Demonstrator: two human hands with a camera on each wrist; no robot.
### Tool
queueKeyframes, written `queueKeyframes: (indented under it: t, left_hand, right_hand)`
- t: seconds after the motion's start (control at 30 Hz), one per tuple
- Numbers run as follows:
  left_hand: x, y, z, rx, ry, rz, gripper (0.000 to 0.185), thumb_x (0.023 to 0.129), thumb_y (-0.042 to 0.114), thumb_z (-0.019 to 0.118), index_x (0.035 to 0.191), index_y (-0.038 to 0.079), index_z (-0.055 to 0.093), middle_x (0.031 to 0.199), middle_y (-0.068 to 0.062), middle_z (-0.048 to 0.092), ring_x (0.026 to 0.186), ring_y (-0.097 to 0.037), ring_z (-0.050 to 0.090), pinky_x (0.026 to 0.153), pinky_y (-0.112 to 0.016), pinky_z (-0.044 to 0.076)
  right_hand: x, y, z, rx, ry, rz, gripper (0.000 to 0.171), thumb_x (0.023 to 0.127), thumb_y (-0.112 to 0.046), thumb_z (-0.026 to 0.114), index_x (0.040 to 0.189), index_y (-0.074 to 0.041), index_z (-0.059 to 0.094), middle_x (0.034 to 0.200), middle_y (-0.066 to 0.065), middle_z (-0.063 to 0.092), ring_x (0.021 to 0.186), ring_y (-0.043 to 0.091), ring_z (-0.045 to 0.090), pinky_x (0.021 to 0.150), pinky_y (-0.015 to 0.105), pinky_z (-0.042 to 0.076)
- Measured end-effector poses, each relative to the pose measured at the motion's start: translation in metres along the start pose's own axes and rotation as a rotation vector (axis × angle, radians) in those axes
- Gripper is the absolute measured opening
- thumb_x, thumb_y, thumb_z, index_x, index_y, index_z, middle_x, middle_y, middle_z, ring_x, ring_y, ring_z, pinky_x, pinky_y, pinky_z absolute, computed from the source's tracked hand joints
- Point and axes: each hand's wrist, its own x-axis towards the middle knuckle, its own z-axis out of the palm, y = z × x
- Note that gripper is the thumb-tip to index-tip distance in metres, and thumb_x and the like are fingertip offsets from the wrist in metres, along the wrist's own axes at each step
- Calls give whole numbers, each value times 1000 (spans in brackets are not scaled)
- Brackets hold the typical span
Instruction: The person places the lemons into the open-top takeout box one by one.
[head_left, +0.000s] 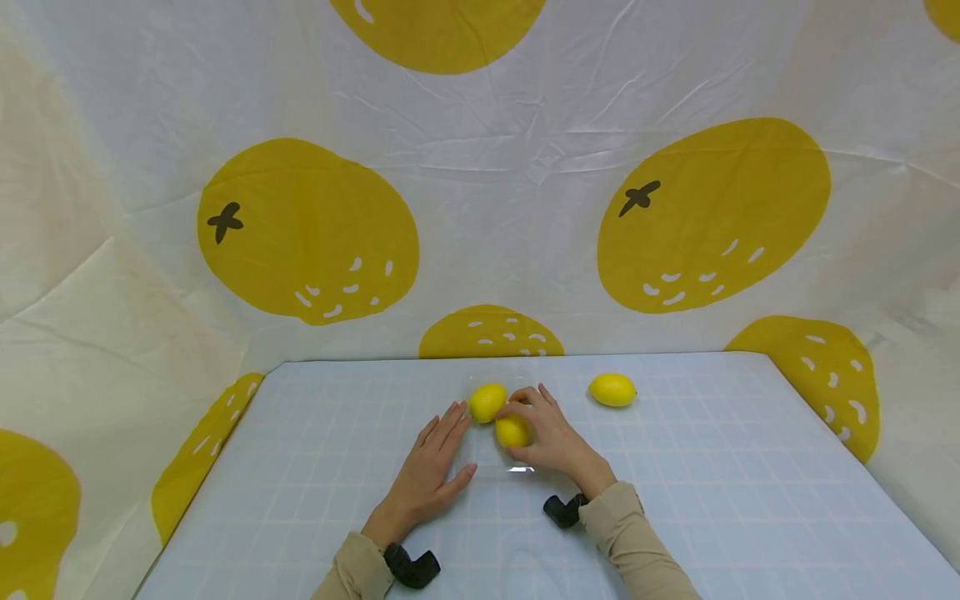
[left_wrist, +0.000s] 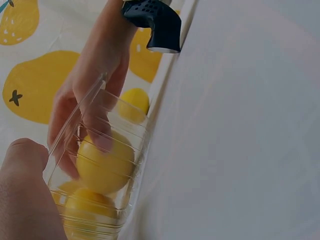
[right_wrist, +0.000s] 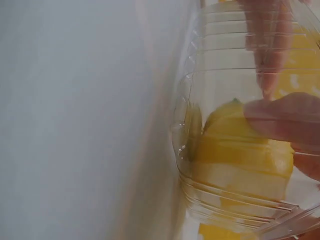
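A clear plastic box with ridged walls (right_wrist: 225, 57) stands on the table between my hands. My right hand (head_left: 557, 439) reaches into it from the right and holds a yellow lemon (head_left: 513, 432) between thumb and fingers; through the wall the same lemon (right_wrist: 235, 160) shows in the right wrist view. Just behind it, toward the box's far left, sits a second lemon (head_left: 487, 403). Along the box's left side lies my left hand (head_left: 429, 473), fingers straight and thumb spread apart, with fingertips right at the wall.
A third lemon (head_left: 612, 390) lies on the table outside the box, at the back right. The table has a pale checked cover (head_left: 300, 467). Behind it hangs a white cloth (head_left: 510, 217) printed with big yellow fruits. Dark wrist cameras (head_left: 412, 567) sit at both wrists.
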Motion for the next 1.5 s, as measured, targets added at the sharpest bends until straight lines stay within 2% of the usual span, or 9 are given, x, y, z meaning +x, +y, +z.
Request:
queueKeyframes:
  t: [0.17, 0.43, 1.13, 1.33, 1.5]
  left_hand:
    - [0, 0, 0, 0, 0, -2, 65, 95, 37, 54, 147, 0, 42, 158, -15, 33, 145, -31, 30, 111, -58, 29]
    - [0, 1, 0, -6, -3, -8, 65, 96, 37, 54, 147, -1, 43, 158, -15, 33, 145, -30, 30, 112, -57, 29]
    - [0, 0, 1, -12, -1, -8, 65, 95, 37, 54, 147, -1, 43, 159, -14, 32, 146, -30, 29, 112, -59, 29]
    - [-1, -1, 2, -17, 5, -1, 65, 95, 37, 54, 147, -1, 42, 159, -15, 32, 146, -30, 29, 112, -59, 28]
    - [-1, -2, 3, -15, 0, -5, 65, 96, 38, 53, 148, 0, 42, 159, -14, 31, 147, -29, 28, 112, -59, 28]
  right_hand:
    - [1, 1, 1, 38, 10, 20, 40, 73, -15, 83, 110, -14, 68, 118, 6, 54, 120, 29, 50, 119, 58, 9]
    - [0, 4, 3, 62, 34, -9, 41, 73, -13, 84, 111, -13, 67, 120, 9, 55, 119, 31, 50, 116, 65, 13]
    - [-1, 5, 3, 87, 45, -40, 43, 79, -18, 82, 118, -9, 66, 127, 13, 56, 124, 35, 48, 114, 66, 17]
    - [-1, 6, 3, 100, 76, -55, 41, 82, -21, 80, 118, -8, 66, 127, 14, 57, 124, 33, 49, 113, 66, 18]
    - [-1, 7, 0, 107, 164, -95, 36, 85, -20, 77, 116, -5, 67, 126, 14, 59, 122, 34, 50, 106, 65, 29]
